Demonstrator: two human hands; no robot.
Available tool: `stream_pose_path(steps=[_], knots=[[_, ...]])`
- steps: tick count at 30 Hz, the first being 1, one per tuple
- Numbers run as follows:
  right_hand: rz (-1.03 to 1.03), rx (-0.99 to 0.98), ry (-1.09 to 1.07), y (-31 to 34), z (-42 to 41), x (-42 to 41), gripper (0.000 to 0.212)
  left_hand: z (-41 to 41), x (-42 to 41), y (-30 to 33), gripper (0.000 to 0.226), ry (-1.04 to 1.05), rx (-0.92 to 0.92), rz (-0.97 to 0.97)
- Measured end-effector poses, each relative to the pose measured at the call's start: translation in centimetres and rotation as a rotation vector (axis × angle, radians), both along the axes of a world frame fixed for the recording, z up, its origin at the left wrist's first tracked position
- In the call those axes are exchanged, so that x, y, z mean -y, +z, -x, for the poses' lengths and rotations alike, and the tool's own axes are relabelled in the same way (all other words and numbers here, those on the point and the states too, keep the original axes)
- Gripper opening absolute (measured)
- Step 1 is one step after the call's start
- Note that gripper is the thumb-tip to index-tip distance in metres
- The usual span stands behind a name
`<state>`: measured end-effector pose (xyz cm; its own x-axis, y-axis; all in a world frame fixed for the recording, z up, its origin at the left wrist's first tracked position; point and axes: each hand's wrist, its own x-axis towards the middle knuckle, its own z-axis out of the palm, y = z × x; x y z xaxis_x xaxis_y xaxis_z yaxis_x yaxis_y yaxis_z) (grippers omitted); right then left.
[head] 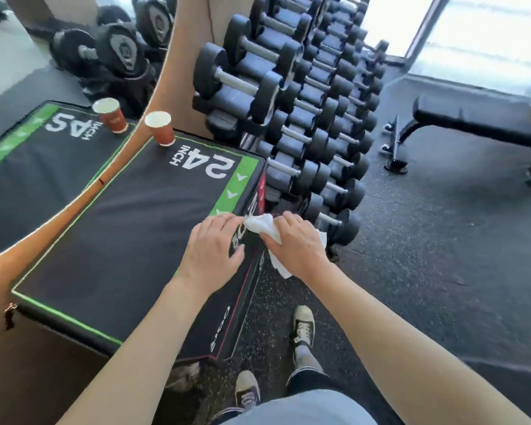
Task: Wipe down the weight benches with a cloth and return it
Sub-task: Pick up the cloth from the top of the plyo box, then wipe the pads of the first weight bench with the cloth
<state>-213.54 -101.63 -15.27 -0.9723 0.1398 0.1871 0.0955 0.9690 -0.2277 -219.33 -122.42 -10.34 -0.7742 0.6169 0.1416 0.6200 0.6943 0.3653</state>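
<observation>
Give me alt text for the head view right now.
A person's right hand grips a white cloth at the edge of a black plyo box, the left hand resting flat on top. A paper cup stands on the box; a dumbbell rack and bench lie beyond.

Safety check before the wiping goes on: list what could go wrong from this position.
1. The paper cup stands near the far edge of the plyo box; a jolt might tip it.
2. The right hand grips the white cloth close to the dumbbell rack; knuckles could strike it.
</observation>
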Motion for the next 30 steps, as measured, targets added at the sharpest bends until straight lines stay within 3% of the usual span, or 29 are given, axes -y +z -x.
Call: stream_pose_path(steps=[8, 15, 30], knots=[[-0.005, -0.051, -0.315, 1.1, -14.5, -5.8, 0.041, -7.9, -8.2, 1.0, 0.056, -0.331, -0.022, -0.005], [-0.014, -0.087, -0.515, 1.4, -27.1, -12.9, 0.042, -17.1, -17.2, 1.7, 0.056, -0.495, -0.048, -0.009], [0.069, -0.088, -0.733, 0.8, -56.0, -29.0, 0.039, -41.4, -35.7, 1.3, 0.056, -0.607, -0.021, -0.008]])
